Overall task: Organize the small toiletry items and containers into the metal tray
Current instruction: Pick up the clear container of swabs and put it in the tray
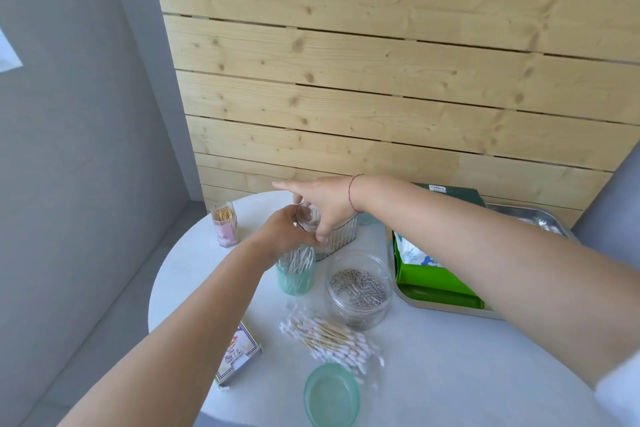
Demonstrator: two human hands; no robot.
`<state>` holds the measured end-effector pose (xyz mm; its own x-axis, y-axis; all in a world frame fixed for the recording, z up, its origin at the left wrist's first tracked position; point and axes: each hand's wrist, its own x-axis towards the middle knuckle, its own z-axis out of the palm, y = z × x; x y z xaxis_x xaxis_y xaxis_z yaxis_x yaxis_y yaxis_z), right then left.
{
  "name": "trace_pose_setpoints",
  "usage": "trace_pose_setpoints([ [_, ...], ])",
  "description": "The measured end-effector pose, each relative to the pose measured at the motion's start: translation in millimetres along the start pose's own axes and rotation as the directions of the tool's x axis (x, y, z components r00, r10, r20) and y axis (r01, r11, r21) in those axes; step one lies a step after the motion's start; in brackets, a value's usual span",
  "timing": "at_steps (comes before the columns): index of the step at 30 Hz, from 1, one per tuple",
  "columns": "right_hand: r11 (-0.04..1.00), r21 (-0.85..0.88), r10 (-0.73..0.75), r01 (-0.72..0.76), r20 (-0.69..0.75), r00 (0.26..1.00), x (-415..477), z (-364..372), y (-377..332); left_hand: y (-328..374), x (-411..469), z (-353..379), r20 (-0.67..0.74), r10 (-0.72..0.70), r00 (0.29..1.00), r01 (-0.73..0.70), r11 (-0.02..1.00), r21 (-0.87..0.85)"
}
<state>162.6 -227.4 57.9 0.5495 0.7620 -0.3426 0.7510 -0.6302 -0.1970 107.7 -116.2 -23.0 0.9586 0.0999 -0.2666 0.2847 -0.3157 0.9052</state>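
Note:
Both of my hands meet at a clear ribbed container (341,234) at the far middle of the round white table (433,367). My left hand (284,232) curls around its near-left corner. My right hand (323,205) reaches over its top, thumb down its front and index finger stretched out left. The metal tray (446,309) lies at the right, holding green packets (433,279) and a dark green box (453,193). A teal cup of cotton swabs (296,276) stands just below my left hand.
A clear jar of metal pins (358,290), a bag of cotton swabs (332,340), a teal lid (332,395) and a small printed box (239,354) lie near me. A toothpick holder (225,224) stands far left. A wooden slat wall rises behind the table.

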Motion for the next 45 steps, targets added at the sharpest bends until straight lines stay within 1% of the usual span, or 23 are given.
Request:
trace_pose_setpoints([
  [2,1.000,0.010,0.016,-0.016,0.016,1.000,-1.5,-2.4,7.6,-1.0,0.2,-2.8,0.022,-0.010,1.000,0.010,1.000,-0.013],
  [4,0.993,-0.114,0.048,-0.044,0.027,0.999,-5.1,-4.4,16.9,-2.2,0.8,-4.7,0.038,-0.017,0.999,0.018,1.000,-0.016],
  [6,0.963,-0.254,0.106,-0.092,0.042,0.993,-8.1,-1.7,25.3,-3.4,2.1,-5.3,0.042,-0.014,0.999,0.015,1.000,-0.026],
  [8,0.945,-0.303,0.145,-0.125,0.042,0.989,-7.6,6.1,33.0,-3.2,3.3,-4.8,0.041,-0.006,0.999,0.007,0.999,-0.033],
  [11,0.961,-0.234,0.152,-0.145,0.014,0.988,-3.9,16.0,41.6,-1.1,4.4,-4.1,0.057,0.003,0.998,-0.001,0.999,-0.034],
  [14,0.985,-0.127,0.114,-0.115,-0.014,0.993,-0.9,18.2,45.3,-0.7,4.7,-6.9,0.075,0.028,0.997,-0.027,1.000,-0.011],
  [16,0.989,-0.100,0.103,-0.107,-0.039,0.994,-0.5,17.1,46.4,0.2,4.6,-10.2,0.071,0.057,0.996,-0.057,0.998,-0.005],
  [19,0.991,-0.098,0.083,-0.092,-0.098,0.992,-5.5,4.7,44.6,13.0,0.9,-20.2,0.062,0.128,0.990,-0.129,0.992,0.003],
  [21,0.994,-0.069,0.072,-0.084,-0.157,0.985,-18.0,-13.1,38.8,27.9,-7.9,-29.7,0.072,0.209,0.975,-0.207,0.978,-0.038],
  [25,0.999,0.003,0.049,-0.050,-0.290,0.956,-69.6,-49.1,18.8,58.6,-44.9,-36.6,0.043,0.358,0.933,-0.342,0.917,-0.207],
  [28,0.998,0.038,0.067,-0.057,-0.341,0.938,-122.4,-53.6,4.0,73.3,-80.6,-20.2,0.044,0.431,0.901,-0.411,0.884,-0.223],
  [30,0.994,0.082,0.091,-0.066,-0.353,0.931,-162.6,-43.5,-3.4,78.2,-104.8,-1.0,0.063,0.475,0.878,-0.451,0.864,-0.223],
  [32,0.986,0.150,0.119,-0.069,-0.352,0.928,-198.5,-25.6,-4.9,76.9,-124.9,21.1,0.102,0.500,0.860,-0.462,0.847,-0.262],
  [33,0.982,0.174,0.129,-0.072,-0.348,0.928,-213.2,-14.3,-3.2,74.7,-132.6,33.1,0.136,0.505,0.852,-0.458,0.846,-0.275],
  [36,0.965,0.206,0.221,-0.163,-0.300,0.928,-260.8,34.3,6.0,56.8,-153.0,81.8,0.262,0.468,0.844,-0.402,0.875,-0.270],
  [39,0.925,0.284,0.319,-0.254,-0.215,0.923,-297.0,85.9,12.5,30.8,-164.5,131.3,0.361,0.413,0.836,-0.362,0.910,-0.203],
  [42,0.894,0.315,0.381,-0.319,-0.159,0.911,-313.3,131.0,18.0,7.8,-171.5,166.8,0.387,0.361,0.848,-0.347,0.931,-0.109],
  [45,0.885,0.319,0.407,-0.340,-0.175,0.896,-314.9,158.1,24.9,-7.3,-173.5,182.7,0.393,0.296,0.871,-0.276,0.955,-0.107],
])
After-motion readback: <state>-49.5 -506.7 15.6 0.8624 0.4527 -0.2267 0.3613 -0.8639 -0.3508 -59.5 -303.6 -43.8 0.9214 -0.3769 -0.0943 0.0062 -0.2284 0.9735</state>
